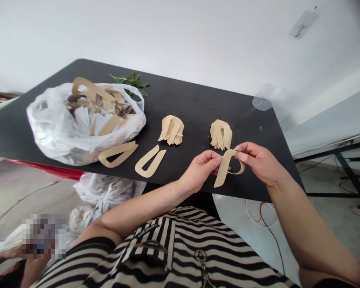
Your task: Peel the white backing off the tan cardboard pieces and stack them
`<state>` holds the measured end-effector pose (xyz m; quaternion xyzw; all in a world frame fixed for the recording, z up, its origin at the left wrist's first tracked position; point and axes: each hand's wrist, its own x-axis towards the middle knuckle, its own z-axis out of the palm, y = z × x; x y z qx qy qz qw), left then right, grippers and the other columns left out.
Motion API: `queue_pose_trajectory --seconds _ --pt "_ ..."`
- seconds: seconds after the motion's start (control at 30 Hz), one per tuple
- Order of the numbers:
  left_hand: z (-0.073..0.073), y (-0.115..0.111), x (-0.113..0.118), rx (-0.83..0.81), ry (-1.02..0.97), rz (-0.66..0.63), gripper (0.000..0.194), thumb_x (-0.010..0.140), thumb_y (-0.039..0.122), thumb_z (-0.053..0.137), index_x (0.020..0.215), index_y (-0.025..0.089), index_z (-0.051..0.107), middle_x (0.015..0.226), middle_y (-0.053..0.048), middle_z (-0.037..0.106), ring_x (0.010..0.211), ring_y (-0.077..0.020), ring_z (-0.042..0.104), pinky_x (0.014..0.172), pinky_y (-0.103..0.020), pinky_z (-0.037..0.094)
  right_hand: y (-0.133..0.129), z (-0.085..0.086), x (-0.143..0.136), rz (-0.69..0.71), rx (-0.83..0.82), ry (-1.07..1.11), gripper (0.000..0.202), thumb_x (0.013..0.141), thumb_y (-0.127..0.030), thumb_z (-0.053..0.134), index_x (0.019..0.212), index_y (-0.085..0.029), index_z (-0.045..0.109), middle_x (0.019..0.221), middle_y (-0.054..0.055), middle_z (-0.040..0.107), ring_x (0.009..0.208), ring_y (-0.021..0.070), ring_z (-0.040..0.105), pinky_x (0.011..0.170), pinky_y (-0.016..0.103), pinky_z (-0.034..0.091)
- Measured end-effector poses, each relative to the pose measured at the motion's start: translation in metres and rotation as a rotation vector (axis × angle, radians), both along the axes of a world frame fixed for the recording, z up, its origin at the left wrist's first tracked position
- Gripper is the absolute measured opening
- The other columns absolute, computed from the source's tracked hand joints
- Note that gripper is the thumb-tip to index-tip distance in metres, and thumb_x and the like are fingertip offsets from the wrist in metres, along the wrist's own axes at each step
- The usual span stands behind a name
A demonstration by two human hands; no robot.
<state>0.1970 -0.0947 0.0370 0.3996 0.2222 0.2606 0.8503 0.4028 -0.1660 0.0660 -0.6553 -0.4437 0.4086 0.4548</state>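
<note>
Between my two hands, over the table's near edge, I hold a tan U-shaped strip (223,173) that bends into a loop. My left hand (201,168) pinches it at its left side. On the other side, my right hand (252,159) grips its upper right part between thumb and fingers. Just beyond my hands lies a fanned pile of tan U-shaped pieces (221,134). A similar pile (171,130) sits further left. Two loose pieces rest near the front edge: a U-shaped piece (150,162) and a darker tan one (115,156) beside the bag.
A white plastic bag (52,132) full of tan and white cut pieces stands on the black table (195,100) at left. Green leaves (132,82) lie behind it. A clear plastic piece (261,103) is at the far right corner. Another person's arm (37,268) shows lower left.
</note>
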Motion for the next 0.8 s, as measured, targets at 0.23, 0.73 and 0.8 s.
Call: queue_pose_trajectory --seconds 0.23,0.73,0.8 --pt "-0.001 -0.001 -0.003 -0.089 -0.029 -0.004 0.034 0.086 0.047 0.073 0.089 0.019 0.053 0.083 -0.006 0.077 0.072 -0.0197 0.075 0.07 -0.028 0.053 -0.001 0.002 -0.002 0.007 -0.009 -0.055 0.027 0.084 -0.047 0.079 0.096 -0.025 0.072 0.092 0.0 0.071 0.085 0.0158 0.063 0.079 0.028 0.053" --pt "0.0 0.001 -0.01 -0.054 -0.085 -0.03 0.028 0.092 0.045 0.067 0.098 0.018 0.061 0.093 -0.005 0.076 0.085 -0.0188 0.074 0.086 -0.032 0.051 -0.006 0.015 -0.012 0.181 0.498 -0.637 0.013 0.092 -0.02 0.068 0.103 -0.026 0.072 0.099 0.003 0.073 0.088 0.0184 0.068 0.076 0.033 0.055" --pt "-0.001 0.003 -0.012 -0.014 -0.12 -0.025 0.024 0.091 0.038 0.07 0.102 0.019 0.062 0.099 -0.006 0.075 0.091 -0.0181 0.072 0.09 -0.033 0.05 -0.014 0.021 -0.015 0.216 0.678 -0.815 0.021 0.089 -0.012 0.069 0.105 -0.026 0.071 0.104 0.004 0.074 0.092 0.02 0.069 0.081 0.037 0.056"
